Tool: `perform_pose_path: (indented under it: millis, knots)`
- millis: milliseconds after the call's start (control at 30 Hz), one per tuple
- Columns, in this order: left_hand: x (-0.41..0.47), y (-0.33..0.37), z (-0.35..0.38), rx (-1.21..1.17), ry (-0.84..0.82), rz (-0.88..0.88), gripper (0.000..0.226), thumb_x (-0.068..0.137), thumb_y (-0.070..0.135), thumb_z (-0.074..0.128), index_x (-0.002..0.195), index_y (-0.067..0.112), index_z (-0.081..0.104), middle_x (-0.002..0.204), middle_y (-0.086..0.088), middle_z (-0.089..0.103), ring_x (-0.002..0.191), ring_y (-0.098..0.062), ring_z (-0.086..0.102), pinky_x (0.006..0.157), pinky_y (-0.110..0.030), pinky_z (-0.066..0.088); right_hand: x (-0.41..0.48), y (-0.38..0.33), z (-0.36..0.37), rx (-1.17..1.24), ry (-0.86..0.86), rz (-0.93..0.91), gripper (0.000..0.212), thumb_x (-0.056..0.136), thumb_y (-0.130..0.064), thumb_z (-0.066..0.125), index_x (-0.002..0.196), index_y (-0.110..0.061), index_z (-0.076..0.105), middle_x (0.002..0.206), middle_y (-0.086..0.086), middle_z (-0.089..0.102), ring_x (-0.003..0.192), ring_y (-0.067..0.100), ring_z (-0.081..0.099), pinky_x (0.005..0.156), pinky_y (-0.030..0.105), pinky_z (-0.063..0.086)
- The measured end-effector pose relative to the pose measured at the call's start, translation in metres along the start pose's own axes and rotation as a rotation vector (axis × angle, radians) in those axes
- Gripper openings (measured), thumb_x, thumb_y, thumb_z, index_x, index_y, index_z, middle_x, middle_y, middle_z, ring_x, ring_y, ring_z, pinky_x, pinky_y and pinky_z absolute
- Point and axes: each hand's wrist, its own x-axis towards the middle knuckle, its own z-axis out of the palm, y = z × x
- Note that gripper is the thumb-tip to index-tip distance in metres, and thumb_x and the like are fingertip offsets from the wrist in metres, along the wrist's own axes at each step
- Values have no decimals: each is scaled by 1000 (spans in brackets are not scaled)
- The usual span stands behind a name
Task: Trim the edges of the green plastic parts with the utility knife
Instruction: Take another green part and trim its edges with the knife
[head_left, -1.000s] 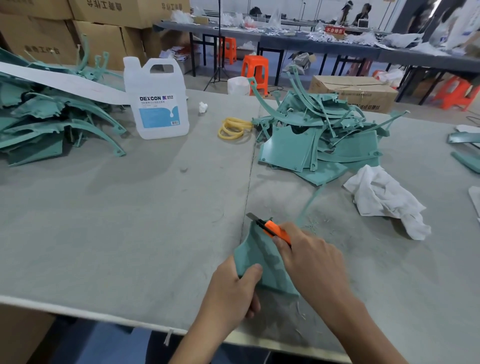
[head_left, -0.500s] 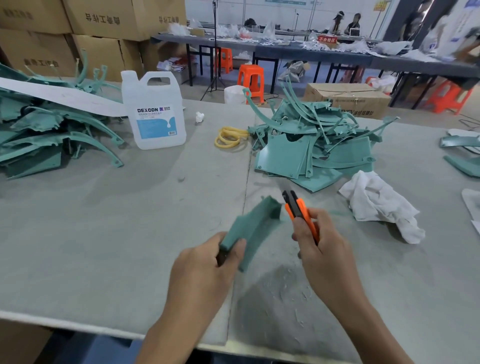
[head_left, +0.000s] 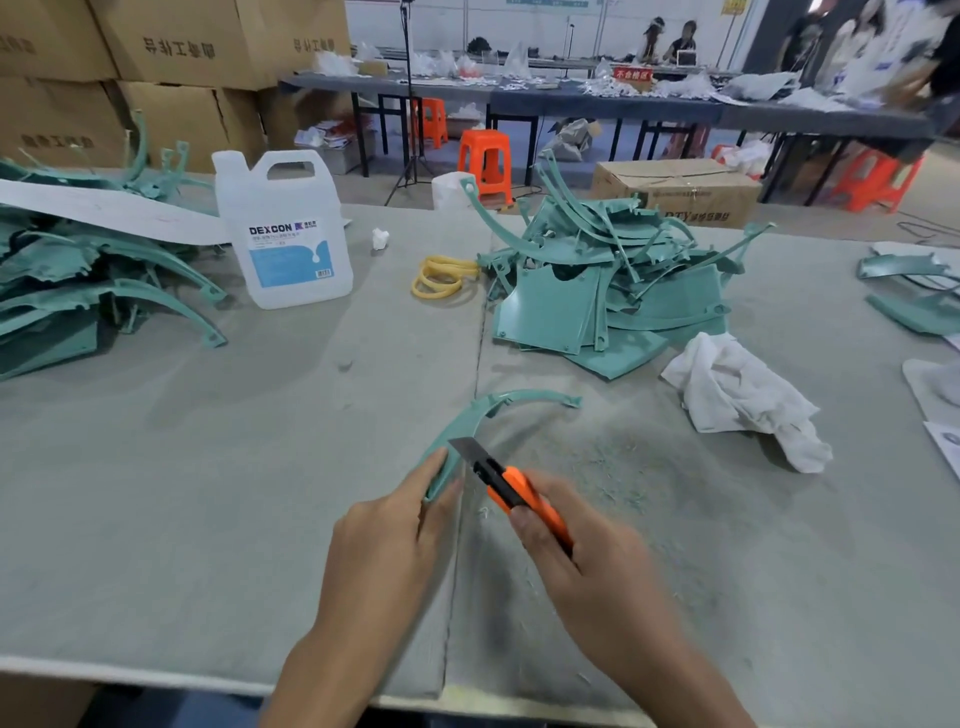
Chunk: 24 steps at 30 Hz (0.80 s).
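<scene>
A felt-covered grey worktable (head_left: 208, 493) carries two heaps of green plastic parts: one heap at the far left (head_left: 78, 280) and one past the centre seam (head_left: 597, 280), each within reach on its own side, though which heap is trimmed cannot be told. A white DEXCON jug (head_left: 285, 234) stands between them, with a crumpled white rag (head_left: 743, 400) to the right and a coil of yellow bands (head_left: 441, 278) near the jug.

The part being worked, a slim curved green strip (head_left: 483, 410), lies near the front centre. Its long axis rises away from the person, then sweeps right, its far tip pointing toward the rag. The left hand (head_left: 384, 545) pinches the near end between thumb and fingers, likely to steady it against the cut. Whether the strip rests on the felt is unclear.

The right hand (head_left: 587, 566) is wrapped round an orange utility knife (head_left: 511, 486). The bared blade (head_left: 465, 448) angles up-left onto the strip's edge just beyond the left thumb. Pale shavings (head_left: 613, 467) dust the felt alongside.
</scene>
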Motion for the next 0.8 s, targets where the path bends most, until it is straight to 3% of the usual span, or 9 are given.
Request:
perform_pose_path:
  millis: [133, 233, 300, 367, 467, 567, 633, 733, 800]
  knots:
    - [-4, -4, 5, 25, -42, -13, 41, 101, 41, 51, 142, 38, 56, 59, -2, 61, 65, -28, 60, 61, -36, 36, 9, 0, -5, -69, -15, -23, 41, 97, -62, 36, 135, -52, 46, 73, -37, 55, 59, 4, 53, 51, 19, 30]
    - [-6, -2, 5, 4, -37, -29, 40, 101, 40, 53, 141, 38, 56, 49, 6, 47, 61, -24, 56, 61, -35, 37, 12, 2, -7, -107, 5, -43, 46, 97, -70, 30, 137, -54, 46, 71, -27, 56, 60, 8, 55, 48, 20, 33]
    - [-5, -1, 5, -6, -44, -36, 41, 101, 43, 49, 141, 37, 56, 60, 6, 64, 67, -23, 62, 66, -36, 45, 17, 7, -9, -190, 61, -52, 40, 99, -67, 31, 136, -57, 42, 65, -19, 55, 57, 10, 55, 49, 21, 37]
    - [-4, 0, 6, -5, -46, -42, 44, 100, 47, 45, 141, 36, 56, 80, 5, 75, 75, -23, 67, 73, -37, 51, 31, 16, -12, -253, 156, -20, 39, 100, -63, 34, 135, -53, 46, 75, -16, 64, 64, 12, 61, 54, 34, 47]
    - [-6, 2, 5, -57, -44, -62, 60, 93, 63, 29, 139, 37, 57, 82, 6, 76, 75, -19, 68, 75, -38, 54, 47, 33, -17, -323, 230, 88, 37, 102, -54, 39, 137, -48, 52, 96, -10, 73, 83, 25, 68, 62, 37, 47]
    - [-2, 3, 3, -69, -34, -72, 74, 85, 71, 18, 138, 39, 58, 80, 5, 75, 75, -20, 68, 74, -39, 54, 40, 32, -13, -177, 308, 50, 35, 101, -55, 43, 135, -52, 50, 72, -18, 60, 65, 10, 61, 54, 30, 40]
    - [1, 3, 3, -51, -39, -77, 71, 86, 70, 18, 137, 40, 57, 80, 5, 75, 78, -21, 68, 77, -39, 53, 28, 20, 1, -101, 254, -52, 37, 100, -62, 40, 135, -53, 48, 68, -22, 56, 58, 3, 56, 51, 20, 41]
    - [3, 3, 1, -31, -37, -88, 52, 96, 59, 32, 136, 39, 59, 81, 5, 75, 81, -21, 69, 78, -39, 52, 24, 13, 16, -65, 166, -120, 42, 98, -69, 37, 136, -54, 47, 70, -26, 57, 60, 6, 57, 52, 26, 46]
    - [4, 4, 1, -35, -42, -84, 48, 97, 54, 36, 136, 39, 59, 82, 4, 75, 82, -22, 69, 80, -40, 52, 39, 22, 14, -106, 244, -67, 35, 101, -59, 47, 134, -50, 54, 62, -20, 51, 56, 10, 54, 52, 32, 40]
